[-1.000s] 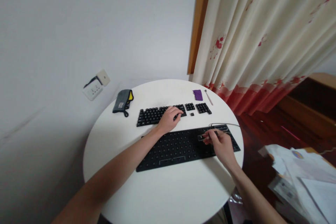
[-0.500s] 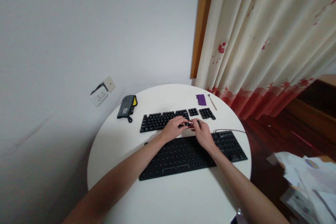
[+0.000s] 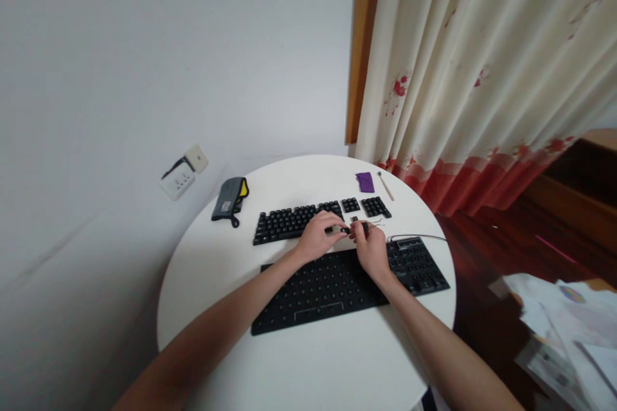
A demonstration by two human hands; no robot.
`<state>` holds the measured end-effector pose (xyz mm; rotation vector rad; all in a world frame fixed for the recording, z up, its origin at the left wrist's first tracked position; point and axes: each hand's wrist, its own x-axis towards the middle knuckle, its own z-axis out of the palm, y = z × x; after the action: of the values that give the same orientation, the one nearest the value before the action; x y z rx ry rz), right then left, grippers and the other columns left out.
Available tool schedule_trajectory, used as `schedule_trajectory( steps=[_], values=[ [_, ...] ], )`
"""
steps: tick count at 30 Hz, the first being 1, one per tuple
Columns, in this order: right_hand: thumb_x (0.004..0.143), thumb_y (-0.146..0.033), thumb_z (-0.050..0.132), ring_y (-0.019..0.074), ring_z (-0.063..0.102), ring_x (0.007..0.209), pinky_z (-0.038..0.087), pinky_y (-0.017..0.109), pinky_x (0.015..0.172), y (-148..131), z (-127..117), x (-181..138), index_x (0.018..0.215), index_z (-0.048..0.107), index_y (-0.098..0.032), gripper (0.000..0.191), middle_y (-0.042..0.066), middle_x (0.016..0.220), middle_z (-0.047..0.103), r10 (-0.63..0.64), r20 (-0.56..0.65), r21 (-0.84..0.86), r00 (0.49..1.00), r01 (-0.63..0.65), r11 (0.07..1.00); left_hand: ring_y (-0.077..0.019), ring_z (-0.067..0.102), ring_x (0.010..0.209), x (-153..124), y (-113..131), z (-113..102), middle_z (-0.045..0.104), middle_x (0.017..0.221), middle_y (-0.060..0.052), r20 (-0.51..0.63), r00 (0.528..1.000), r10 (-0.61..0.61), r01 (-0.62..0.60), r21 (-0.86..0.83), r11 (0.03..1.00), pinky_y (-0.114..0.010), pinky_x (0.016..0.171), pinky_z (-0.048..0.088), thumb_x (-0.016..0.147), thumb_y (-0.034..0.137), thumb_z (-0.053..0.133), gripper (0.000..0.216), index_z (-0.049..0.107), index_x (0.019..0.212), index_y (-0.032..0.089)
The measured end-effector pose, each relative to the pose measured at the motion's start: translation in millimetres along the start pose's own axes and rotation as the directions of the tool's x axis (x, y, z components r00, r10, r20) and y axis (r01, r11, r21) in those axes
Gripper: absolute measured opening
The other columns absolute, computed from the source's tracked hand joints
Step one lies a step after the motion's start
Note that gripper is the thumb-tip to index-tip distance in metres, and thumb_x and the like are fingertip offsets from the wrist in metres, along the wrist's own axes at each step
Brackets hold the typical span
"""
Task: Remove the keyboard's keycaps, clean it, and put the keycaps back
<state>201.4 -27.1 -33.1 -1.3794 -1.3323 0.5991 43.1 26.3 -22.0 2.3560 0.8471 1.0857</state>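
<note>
My left hand hovers above the back edge of a black keyboard base with its keycaps off. Its thumb and fingers pinch a small black piece that looks like a keycap. Just to the right, my right hand has its fingers closed round the black handle of a tool; thin wire ends stick out on its right, like a keycap puller. The fingertips of both hands nearly meet. Behind them lie removed black keycaps in rows, with a small block and a number-pad block.
The round white table stands by a wall. On it are a grey pouch, a purple cloth, a thin brush-like stick and the keyboard's cable. Papers lie at the right, below a curtain.
The view has shifted slightly. My hands have drawn a little apart, and the small piece in my left fingers shows more plainly. A loose keycap now shows behind my right hand.
</note>
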Motion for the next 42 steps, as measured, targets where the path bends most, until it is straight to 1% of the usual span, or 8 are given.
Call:
schedule_trajectory(
  steps=[5,9,14,17,24,30,36,42],
  values=[
    [0.094,-0.038,0.038,0.0209,0.063,0.063,0.043,0.029,0.064,-2.9,-4.7,0.0,0.079,0.067,-0.015,0.04,0.009,0.07,0.07,-0.006,-0.073,-0.074,0.997,0.001,0.997,-0.0213,0.057,0.089,7.4,13.4,-1.8,0.07,0.091,-0.004,0.052,0.998,0.035,-0.04,0.101,0.994,-0.038,0.083,0.046,0.082,0.028,0.071,0.009,0.071,0.089,0.022],
    [0.095,-0.038,0.038,0.0224,0.065,0.067,0.043,0.03,0.067,-1.7,-8.7,2.4,0.082,0.067,-0.016,0.038,0.01,0.076,0.072,-0.027,-0.087,-0.109,0.996,0.017,0.994,-0.023,0.055,0.095,10.3,21.8,-1.4,0.067,0.097,-0.005,0.025,0.999,0.041,-0.045,0.207,0.977,-0.041,0.086,0.044,0.085,0.029,0.067,0.014,0.071,0.097,0.025],
    [0.093,-0.042,0.041,0.0225,0.066,0.07,0.045,0.029,0.067,4.3,-13.3,8.8,0.083,0.066,-0.015,0.038,0.011,0.078,0.072,0.053,-0.159,0.013,0.986,-0.052,0.999,-0.0265,0.048,0.103,14.7,5.6,5.8,0.058,0.106,-0.005,-0.006,0.995,-0.099,0.093,0.41,0.908,-0.044,0.086,0.041,0.075,0.027,0.077,0.01,0.075,0.085,0.026],
    [0.092,-0.043,0.042,0.0219,0.066,0.07,0.046,0.03,0.068,6.9,-16.6,11.0,0.086,0.067,-0.015,0.038,0.011,0.078,0.073,0.063,-0.179,0.031,0.982,-0.058,0.998,-0.029,0.044,0.107,12.7,-8.4,10.5,0.054,0.111,-0.006,0.004,0.988,-0.157,0.135,0.483,0.865,-0.046,0.086,0.038,0.073,0.027,0.079,0.009,0.075,0.082,0.026],
    [0.093,-0.044,0.041,0.0211,0.066,0.07,0.047,0.03,0.067,3.7,-18.1,9.4,0.085,0.067,-0.014,0.04,0.01,0.077,0.073,0.04,-0.155,0.047,0.987,-0.034,0.998,-0.0287,0.042,0.106,6.1,-17.6,11.0,0.052,0.112,-0.006,0.013,0.989,-0.15,0.12,0.536,0.835,-0.045,0.085,0.037,0.074,0.028,0.078,0.012,0.075,0.085,0.025],
    [0.093,-0.046,0.042,0.0207,0.066,0.069,0.047,0.03,0.068,6.1,-16.2,9.1,0.085,0.067,-0.015,0.04,0.009,0.078,0.073,0.024,-0.155,0.07,0.988,-0.014,0.997,-0.0285,0.042,0.106,7.2,-16.8,13.0,0.05,0.112,-0.007,-0.015,0.989,-0.149,0.132,0.556,0.821,-0.043,0.085,0.038,0.07,0.028,0.08,0.032,0.068,0.099,0.025],
    [0.093,-0.044,0.043,0.0204,0.066,0.069,0.047,0.029,0.067,8.5,-16.3,8.7,0.086,0.066,-0.016,0.037,0.008,0.077,0.072,0.028,-0.138,0.085,0.99,-0.017,0.996,-0.0303,0.042,0.108,7.9,-17.4,14.9,0.049,0.117,-0.009,-0.055,0.984,-0.17,0.171,0.573,0.802,-0.044,0.087,0.037,0.072,0.029,0.077,0.047,0.059,0.116,0.025],
    [0.092,-0.043,0.043,0.0202,0.065,0.068,0.047,0.03,0.067,7.6,-14.2,9.2,0.086,0.066,-0.016,0.037,0.008,0.076,0.072,0.033,-0.142,0.095,0.989,-0.019,0.995,-0.0317,0.041,0.11,6.6,-18.5,16.4,0.048,0.12,-0.009,-0.057,0.979,-0.194,0.193,0.551,0.812,-0.046,0.089,0.036,0.069,0.031,0.078,0.058,0.055,0.122,0.026]
  ],
)
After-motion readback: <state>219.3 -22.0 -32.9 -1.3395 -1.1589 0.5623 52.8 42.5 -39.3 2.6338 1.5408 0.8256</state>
